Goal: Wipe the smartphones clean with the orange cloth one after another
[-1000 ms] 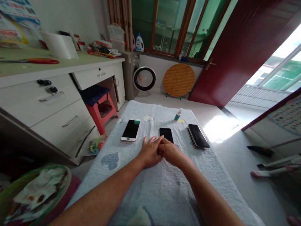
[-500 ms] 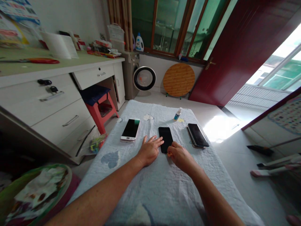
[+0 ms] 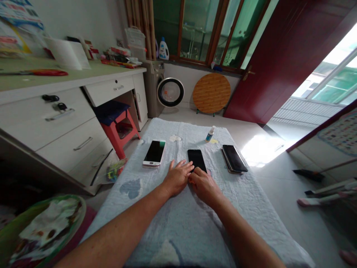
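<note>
A black phone (image 3: 196,158) lies face up on the cloth, its near end hidden by my hands. My left hand (image 3: 178,178) rests flat at its left side, fingers spread, with fingertips touching the phone's edge. Over the phone's near end, my right hand (image 3: 205,185) is closed with bent fingers pressed down; whatever is in them is hidden. To the left lies a white phone (image 3: 154,152) with a dark screen, apparently on top of another thin item. At the right, a dark phone (image 3: 234,159) lies on top of another device. A small spray bottle (image 3: 210,134) stands behind.
A pale blue cloth (image 3: 178,230) covers the table. On the left are a white desk (image 3: 61,123) with drawers, a red stool (image 3: 118,128) and a waste bin (image 3: 80,223). A washing machine (image 3: 153,89) with its door open and a round wooden tabletop (image 3: 212,93) stand behind.
My right hand has slid left across the phone's near end, from its lower right corner towards my left hand. My left hand and the phones have stayed in place.
</note>
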Action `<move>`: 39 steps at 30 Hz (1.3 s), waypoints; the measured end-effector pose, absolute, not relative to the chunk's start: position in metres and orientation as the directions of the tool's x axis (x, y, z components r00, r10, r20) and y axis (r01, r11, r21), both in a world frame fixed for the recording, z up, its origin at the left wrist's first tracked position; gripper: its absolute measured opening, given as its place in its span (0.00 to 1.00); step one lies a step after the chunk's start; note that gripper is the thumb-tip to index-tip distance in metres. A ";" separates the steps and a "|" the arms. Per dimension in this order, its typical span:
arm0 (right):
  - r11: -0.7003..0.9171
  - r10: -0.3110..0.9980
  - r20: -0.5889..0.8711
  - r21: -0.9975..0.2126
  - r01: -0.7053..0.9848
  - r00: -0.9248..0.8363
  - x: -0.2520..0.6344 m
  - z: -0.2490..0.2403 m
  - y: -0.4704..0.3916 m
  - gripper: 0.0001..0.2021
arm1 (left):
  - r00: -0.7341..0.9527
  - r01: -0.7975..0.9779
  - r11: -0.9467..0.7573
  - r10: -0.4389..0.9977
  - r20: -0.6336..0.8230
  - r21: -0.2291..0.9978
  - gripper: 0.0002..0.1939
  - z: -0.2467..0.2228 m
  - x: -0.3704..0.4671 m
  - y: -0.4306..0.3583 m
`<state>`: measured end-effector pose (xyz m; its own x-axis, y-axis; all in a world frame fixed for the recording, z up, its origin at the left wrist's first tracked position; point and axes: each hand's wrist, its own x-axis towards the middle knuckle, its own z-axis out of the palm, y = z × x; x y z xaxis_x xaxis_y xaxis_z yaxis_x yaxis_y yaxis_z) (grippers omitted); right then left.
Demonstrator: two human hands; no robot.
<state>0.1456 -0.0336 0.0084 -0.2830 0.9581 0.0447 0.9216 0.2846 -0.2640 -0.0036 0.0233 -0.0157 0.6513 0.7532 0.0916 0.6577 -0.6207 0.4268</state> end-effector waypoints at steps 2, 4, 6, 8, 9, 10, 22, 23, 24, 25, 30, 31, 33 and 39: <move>0.275 0.961 0.055 -0.264 0.924 -0.270 0.147 0.008 -0.034 0.09 | 0.651 0.653 -0.624 0.752 0.103 0.430 0.21 -0.017 -0.004 0.023; 0.254 0.967 0.054 -0.264 0.930 -0.248 0.151 0.010 -0.035 0.09 | 0.648 0.653 -0.622 0.754 0.106 0.432 0.21 -0.018 -0.003 0.023; 0.224 0.974 0.039 -0.275 0.935 -0.222 0.156 0.012 -0.037 0.09 | 0.644 0.657 -0.618 0.758 0.105 0.432 0.21 -0.020 -0.003 0.024; 0.197 0.980 0.021 -0.287 0.938 -0.199 0.162 0.015 -0.039 0.08 | 0.641 0.659 -0.614 0.761 0.103 0.434 0.21 -0.021 -0.003 0.024; 0.185 0.982 0.013 -0.288 0.940 -0.190 0.165 0.016 -0.040 0.08 | 0.639 0.659 -0.613 0.762 0.104 0.436 0.22 -0.022 -0.003 0.024; 0.175 0.984 0.010 -0.285 0.942 -0.180 0.168 0.017 -0.041 0.07 | 0.639 0.658 -0.612 0.762 0.105 0.438 0.22 -0.022 -0.003 0.025; 0.183 0.982 0.012 -0.307 0.934 -0.188 0.167 0.018 -0.043 0.08 | 0.659 0.646 -0.623 0.747 0.089 0.440 0.26 -0.018 -0.005 0.023; 0.192 0.981 0.018 -0.306 0.933 -0.195 0.165 0.018 -0.043 0.09 | 0.663 0.644 -0.624 0.744 0.086 0.442 0.27 -0.017 -0.005 0.022; 0.196 0.980 0.022 -0.303 0.933 -0.198 0.164 0.018 -0.043 0.09 | 0.665 0.642 -0.625 0.742 0.084 0.443 0.28 -0.017 -0.005 0.022; 0.193 0.980 0.020 -0.300 0.934 -0.196 0.164 0.017 -0.043 0.09 | 0.666 0.640 -0.627 0.741 0.086 0.445 0.29 -0.017 -0.005 0.023; 0.145 0.988 -0.002 -0.307 0.941 -0.153 0.174 0.017 -0.044 0.08 | 0.649 0.640 -0.629 0.750 0.127 0.441 0.26 -0.020 -0.004 0.023; 0.135 0.989 -0.008 -0.304 0.943 -0.144 0.176 0.018 -0.044 0.08 | 0.647 0.641 -0.631 0.751 0.136 0.436 0.26 -0.021 -0.003 0.023; 0.120 0.991 -0.018 -0.297 0.947 -0.131 0.180 0.019 -0.044 0.08 | 0.646 0.640 -0.639 0.748 0.151 0.427 0.25 -0.022 -0.003 0.023; 0.089 0.993 -0.044 -0.290 0.953 -0.106 0.187 0.023 -0.045 0.07 | 0.658 0.624 -0.667 0.730 0.187 0.406 0.24 -0.021 -0.002 0.022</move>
<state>0.1866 -0.0450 0.0234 -0.1057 0.9934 -0.0437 0.9528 0.0886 -0.2902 -0.0016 0.0217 -0.0214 0.6577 0.7296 0.1873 0.6244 -0.6672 0.4062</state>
